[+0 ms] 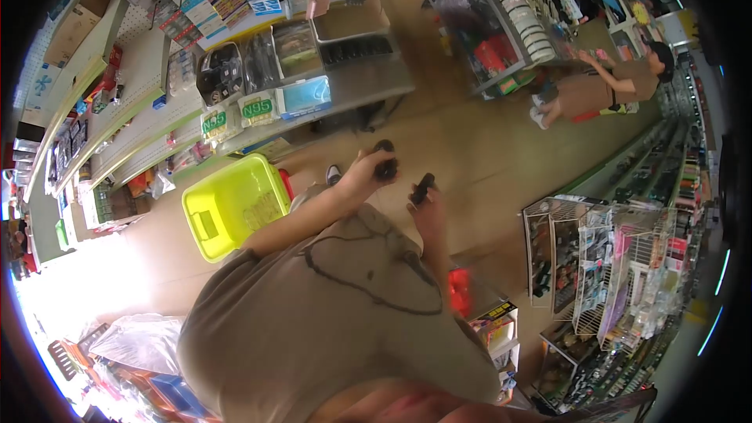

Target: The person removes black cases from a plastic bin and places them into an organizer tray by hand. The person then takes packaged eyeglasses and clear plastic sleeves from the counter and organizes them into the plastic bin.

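Observation:
My left hand (368, 175) is closed around small black rounded objects (384, 166), one part standing out above the fingers. Just to its right, my right hand (428, 208) grips another small black object (424, 186), held upright between the fingers. The exact kind of these black pieces is too small to make out. Both hands are held in front of my body, above the floor and apart from each other. Left of my left forearm stands a bright yellow-green plastic bin (205, 197).
A counter in front carries black trays (219, 72), N95 packets (257, 109) and a light blue box (304, 97). Shelving (100, 129) lines the left. At right are a wire rack (595, 266) and another person (599, 88) beside a shelf of white rolls (523, 19).

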Available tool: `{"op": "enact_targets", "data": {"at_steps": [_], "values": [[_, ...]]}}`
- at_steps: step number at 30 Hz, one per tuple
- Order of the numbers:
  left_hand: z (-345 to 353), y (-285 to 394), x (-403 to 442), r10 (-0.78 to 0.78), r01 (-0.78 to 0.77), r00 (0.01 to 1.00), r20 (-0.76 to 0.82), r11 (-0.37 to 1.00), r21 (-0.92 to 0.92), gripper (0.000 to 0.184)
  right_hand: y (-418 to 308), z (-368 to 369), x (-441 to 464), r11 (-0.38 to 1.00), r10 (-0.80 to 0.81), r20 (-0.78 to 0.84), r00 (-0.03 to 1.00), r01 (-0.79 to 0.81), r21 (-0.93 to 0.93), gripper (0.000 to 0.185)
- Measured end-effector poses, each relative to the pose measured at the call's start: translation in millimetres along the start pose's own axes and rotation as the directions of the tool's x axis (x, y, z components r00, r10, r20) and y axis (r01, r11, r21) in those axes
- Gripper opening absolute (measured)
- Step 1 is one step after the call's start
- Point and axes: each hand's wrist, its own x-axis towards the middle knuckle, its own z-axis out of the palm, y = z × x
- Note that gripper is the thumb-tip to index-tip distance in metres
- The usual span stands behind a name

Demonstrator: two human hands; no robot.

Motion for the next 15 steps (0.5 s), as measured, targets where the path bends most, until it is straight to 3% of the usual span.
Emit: {"op": "enact_targets", "data": {"at_steps": [3, 6, 8, 10, 11, 12, 15], "values": [[-0.5, 42.4, 8.6, 0.053, -0.049, 0.997, 0.062, 0.996, -0.074, 0.030, -10.1, 19.7, 44.5, 0.996, -0.043, 0.002, 0.999, 0.043, -0.076, 0.039], [-0.1, 72.5, 6.2, 0.107, -0.116, 0.990, -0.095, 0.988, -0.097, 0.041, -27.1, 53.5, 82.6, 0.986, -0.099, -0.020, 0.995, 0.095, -0.139, 0.038], [-22.0, 73.3, 16.7, 0.264, -0.262, 0.961, -0.084, 0.964, 0.035, 0.045, -45.0, 84.3, 98.8, 0.985, -0.070, -0.019, 0.997, 0.066, -0.162, 0.037], [-30.5, 87.3, 16.2, 0.298, -0.299, 0.947, -0.118, 0.954, 0.006, 0.046, -56.9, 96.7, 132.4, 0.980, -0.057, -0.014, 0.998, 0.053, -0.194, 0.035], [-31.0, 95.2, 13.9, 0.250, -0.266, 0.955, -0.158, 0.959, -0.095, 0.045, -62.8, 101.6, 148.5, 0.977, -0.050, -0.013, 0.999, 0.047, -0.209, 0.034], [-30.8, 103.4, 13.8, 0.201, -0.239, 0.961, -0.192, 0.951, -0.197, 0.043, -69.0, 113.7, 162.7, 0.956, -0.082, -0.013, 0.997, 0.075, -0.284, 0.036], [-44.3, 112.5, 23.8, 0.212, -0.264, 0.953, -0.216, 0.930, -0.256, 0.034, -85.1, 146.1, 196.7, 0.834, -0.158, -0.006, 0.987, 0.130, -0.536, 0.043]]}}
